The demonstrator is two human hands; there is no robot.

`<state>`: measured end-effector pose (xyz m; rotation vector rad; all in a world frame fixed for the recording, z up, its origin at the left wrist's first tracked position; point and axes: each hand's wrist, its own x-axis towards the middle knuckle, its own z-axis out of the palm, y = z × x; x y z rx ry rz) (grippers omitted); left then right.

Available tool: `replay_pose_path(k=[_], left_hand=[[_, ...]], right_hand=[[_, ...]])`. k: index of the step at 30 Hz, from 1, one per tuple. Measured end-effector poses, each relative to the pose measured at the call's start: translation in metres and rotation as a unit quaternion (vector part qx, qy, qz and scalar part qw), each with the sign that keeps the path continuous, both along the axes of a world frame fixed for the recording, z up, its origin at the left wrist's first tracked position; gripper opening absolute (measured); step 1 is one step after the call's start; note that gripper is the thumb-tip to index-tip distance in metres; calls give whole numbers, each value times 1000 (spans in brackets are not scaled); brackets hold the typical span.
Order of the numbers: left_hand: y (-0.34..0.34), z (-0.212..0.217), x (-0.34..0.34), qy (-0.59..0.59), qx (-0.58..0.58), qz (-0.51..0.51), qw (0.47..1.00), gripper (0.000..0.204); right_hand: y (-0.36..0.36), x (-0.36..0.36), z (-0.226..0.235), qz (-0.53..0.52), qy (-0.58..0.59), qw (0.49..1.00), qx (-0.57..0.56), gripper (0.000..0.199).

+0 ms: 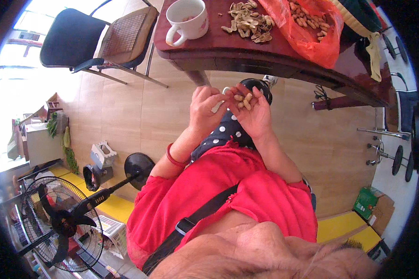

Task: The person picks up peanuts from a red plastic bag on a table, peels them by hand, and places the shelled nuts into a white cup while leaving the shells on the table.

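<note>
Peanuts (pixel 245 101) lie slantwise in the cupped right hand (pixel 255 111); left hand (pixel 205 109) pinches a shell.

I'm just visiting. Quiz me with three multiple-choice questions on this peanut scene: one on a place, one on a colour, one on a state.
1. Where is the pile of empty shells?
A. on the table by the mug
B. on the floor
C. on the chair

2. What colour is the bag of peanuts?
A. blue
B. orange-red
C. white

3. How is the right hand?
A. flat and empty
B. cupped, holding peanuts
C. gripping the mug

Answers:
1 A: the shells lie on the table right of the mug.
2 B: the bag is orange-red.
3 B: the right hand cradles peanuts; the left hand pinches beside it.
</note>
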<state>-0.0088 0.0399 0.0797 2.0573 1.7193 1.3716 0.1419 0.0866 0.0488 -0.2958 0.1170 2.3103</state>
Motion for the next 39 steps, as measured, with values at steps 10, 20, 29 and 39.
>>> replay_pose_path(k=[10,20,29,39], left_hand=[[-4,0,2,85,-71,14,994,14],[-13,-6,-12,-305,-273,-29,912,12],[-17,-8,1,-566,-284,-79,770,20],[-22,-25,5,-702,-285,-147,636,19]], right_hand=[[-6,-7,-8,39,-32,999,-17,38],[-7,5,0,61,-253,959,116,19],[-14,1,12,81,-402,874,261,19],[-17,4,13,11,-479,780,402,23]])
